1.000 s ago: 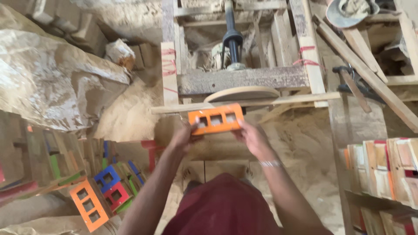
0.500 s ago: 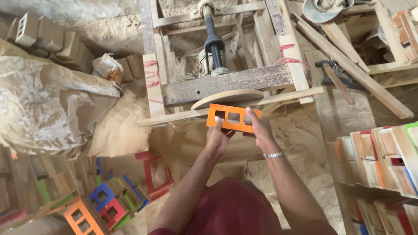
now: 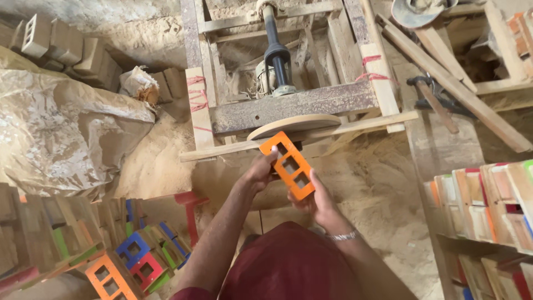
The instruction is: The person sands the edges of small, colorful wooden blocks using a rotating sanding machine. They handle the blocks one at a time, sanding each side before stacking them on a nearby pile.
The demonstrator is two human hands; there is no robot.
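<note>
Fingers of both hands close on an orange wooden block (image 3: 287, 165) pierced by three square holes, held tilted so its upper end points up and to the left, close under the round wooden disc (image 3: 294, 125) of a rough workshop machine. The left hand (image 3: 259, 173) grips the block along its left edge, thumb up near the top hole, while the right hand (image 3: 312, 201) cradles the lower end from beneath, fingers curled under it and thumb lying along the right edge. A thin metal bracelet (image 3: 343, 236) circles the right wrist. Just above the fingertips a long pale wooden slat (image 3: 355, 123) runs across below the disc, and beyond that a grey, worn beam (image 3: 294, 108) carries a dark upright spindle (image 3: 276, 50) inside a timber frame (image 3: 377, 66). Sawdust (image 3: 366, 183) covers the ground below and to the right of the hands. Well to the left of the fingers lies a crumpled sack (image 3: 61, 133), and lower left, near the left elbow, sits a heap of painted blocks (image 3: 133, 261) in orange, blue, red and green. Far to the right of the right hand, more painted pieces stand packed on a shelf (image 3: 483, 200), and a hammer (image 3: 430, 94) rests on boards above them.
</note>
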